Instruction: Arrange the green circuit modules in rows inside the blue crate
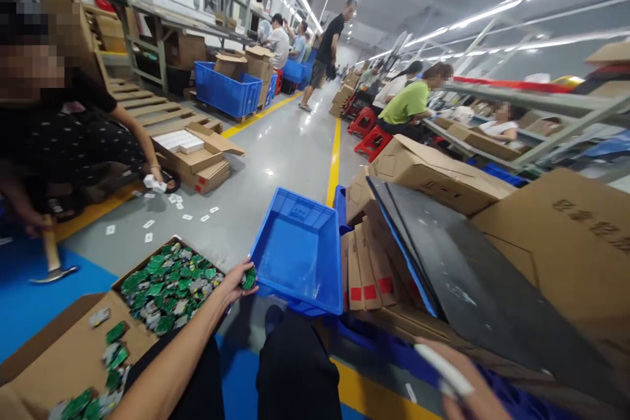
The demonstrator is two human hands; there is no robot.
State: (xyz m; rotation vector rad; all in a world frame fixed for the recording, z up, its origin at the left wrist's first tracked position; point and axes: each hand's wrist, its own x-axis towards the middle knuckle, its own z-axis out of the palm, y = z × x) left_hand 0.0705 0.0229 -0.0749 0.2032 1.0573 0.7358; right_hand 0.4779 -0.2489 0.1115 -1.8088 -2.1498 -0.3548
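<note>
My left hand (239, 283) is closed on a small green circuit board (249, 277), at the near left corner of a blue plastic bin (298, 213). The inside of that bin shows bare blue plastic. Left of this hand, a cardboard box (121, 285) holds a heap of green circuit boards (170, 282). More boards (117, 356) lie on its open flap. My right hand (467, 380) is low at the right, smeared by motion. A long white object (443, 367) appears in its grip; its kind is too blurred to tell.
At left, a crouching person holds a hammer (52, 256) and a white piece (155, 182). White pieces (148, 237) lie scattered on the floor. An open carton (191, 157) stands beyond. Cartons (371, 269) and a black sheet (443, 256) crowd the right. People sit and walk further back.
</note>
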